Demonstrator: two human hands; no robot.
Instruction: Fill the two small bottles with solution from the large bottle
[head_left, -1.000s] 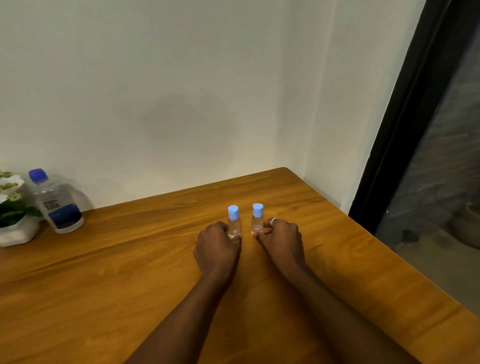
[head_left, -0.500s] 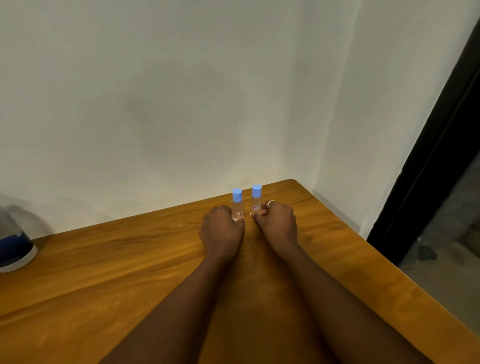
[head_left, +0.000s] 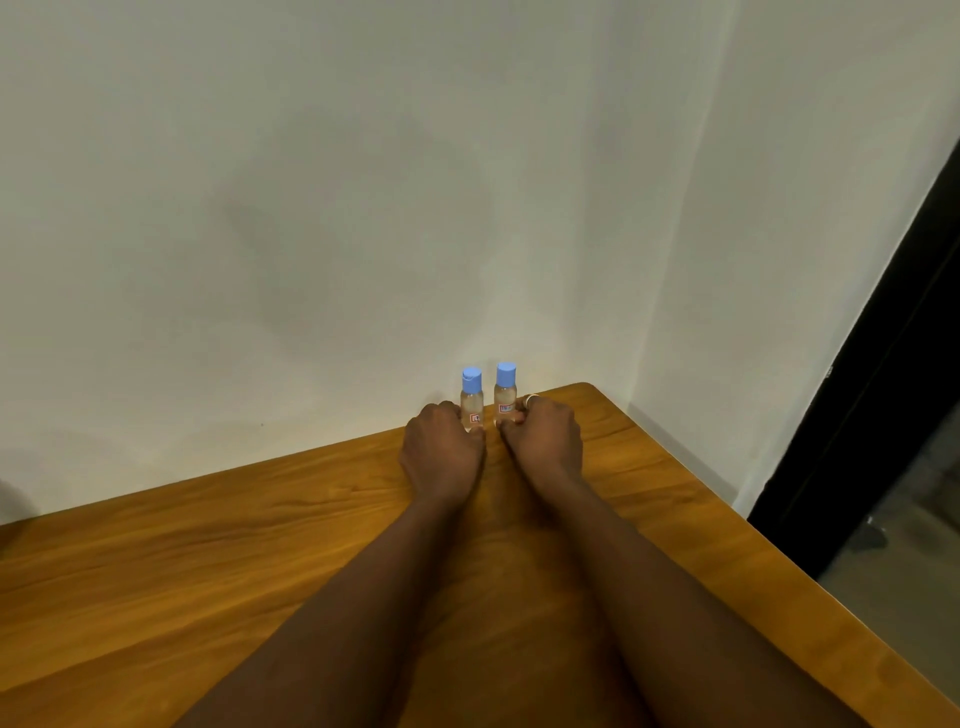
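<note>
We look across a warm brown wooden table (head_left: 156, 597) with a rounded far corner, set against a plain off-white wall (head_left: 311, 208). On our right a second pale wall (head_left: 779, 208) meets a tall black door frame (head_left: 893, 364), with dim grey floor (head_left: 904, 613) beyond it.

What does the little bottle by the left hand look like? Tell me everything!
The left little bottle is small, see-through and plastic-looking, with a light blue cap and a tiny red-and-white label low on its front. It is upright at the far side of the wooden table, near the wall, just apart from the right little bottle. The left hand grips its lower part, hiding its base. Whether it holds liquid is unclear.
</note>
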